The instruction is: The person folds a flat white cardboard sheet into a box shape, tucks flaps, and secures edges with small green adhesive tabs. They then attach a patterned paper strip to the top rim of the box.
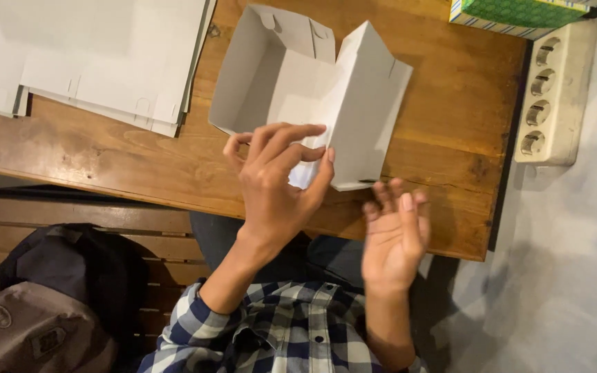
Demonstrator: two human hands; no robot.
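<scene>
A half-folded white cardboard box (291, 69) lies on the wooden table (450, 103), with its walls up and one long flap (371, 103) raised on the right. My left hand (274, 183) is at the box's near edge, its fingers curled around a small inner flap (304, 173). My right hand (395, 235) hovers just below the box's near right corner with its fingers spread. It holds nothing and looks blurred. A checked shirt sleeve (195, 318) covers my left forearm.
A stack of flat white cardboard blanks (105, 55) lies at the table's far left. A white power strip (554, 90) sits on the grey floor at the right, past the table edge. A green patterned box (519, 14) is at the top right. A dark bag (43, 304) rests on a wooden bench at lower left.
</scene>
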